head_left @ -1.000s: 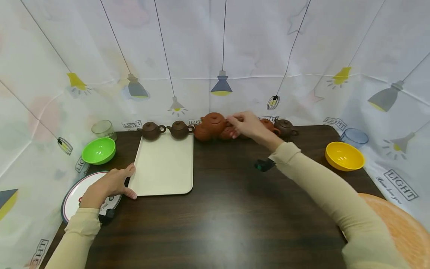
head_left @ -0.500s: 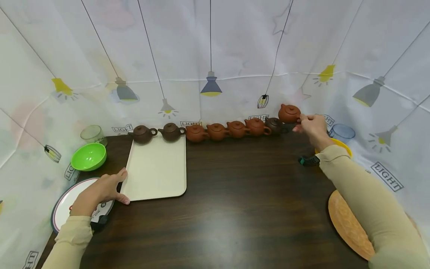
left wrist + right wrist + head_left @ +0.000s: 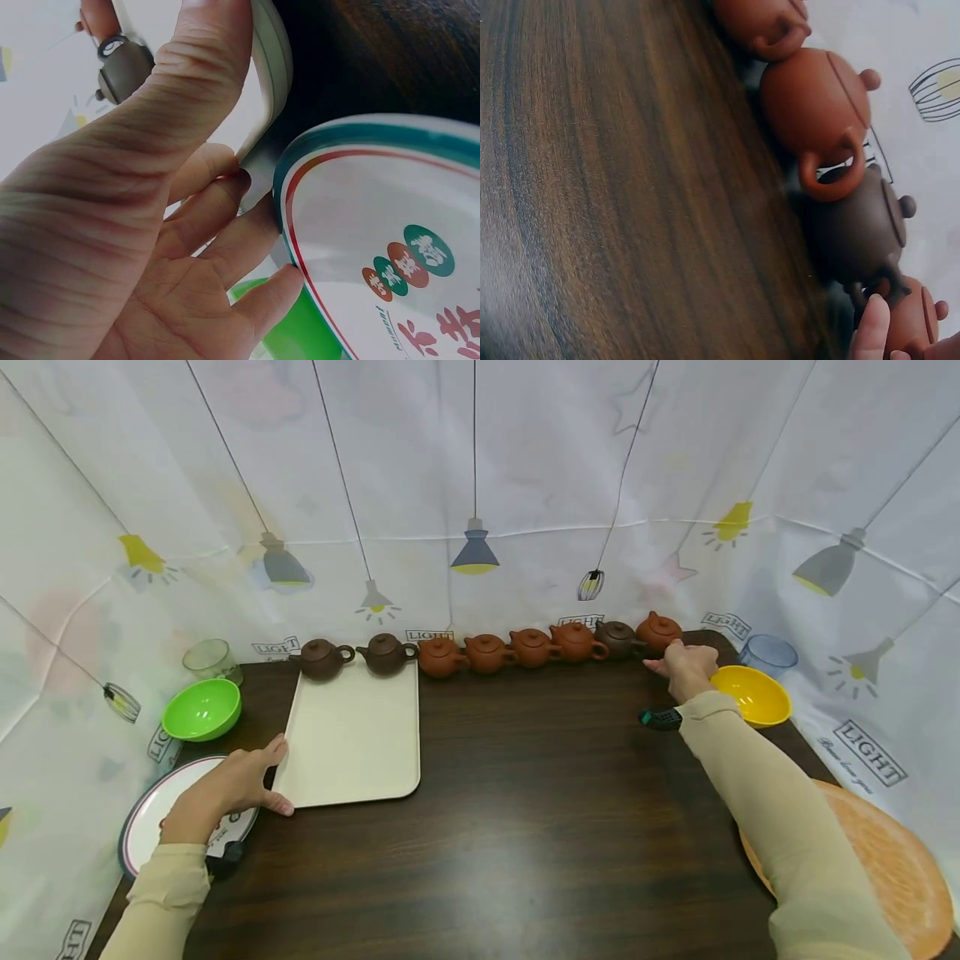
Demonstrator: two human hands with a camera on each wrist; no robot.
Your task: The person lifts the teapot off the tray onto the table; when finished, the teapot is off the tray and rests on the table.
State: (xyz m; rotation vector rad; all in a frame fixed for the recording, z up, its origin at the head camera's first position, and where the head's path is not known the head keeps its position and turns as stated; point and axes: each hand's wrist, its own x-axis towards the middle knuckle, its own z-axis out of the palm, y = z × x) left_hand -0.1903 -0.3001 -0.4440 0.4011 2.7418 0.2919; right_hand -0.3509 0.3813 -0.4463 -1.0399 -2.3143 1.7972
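At the right end of a row of small clay teapots, my right hand holds a reddish-brown teapot by its handle side. In the right wrist view its fingertips show against that teapot, beside a dark brown teapot. Several more reddish teapots continue the row leftward. Two dark teapots stand at the far edge of a cream tray. My left hand rests at the tray's left edge, thumb spread toward the near corner and fingers extended.
A white plate lies under the left hand, with a green bowl and a clear glass behind it. At right are a yellow bowl, a blue glass and an orange round board. A printed curtain backs the table.
My right hand has carried the reddish teapot rightward from above the row's middle, past the dark teapot, then lowered it at the row's right end. The left hand stays at the tray.
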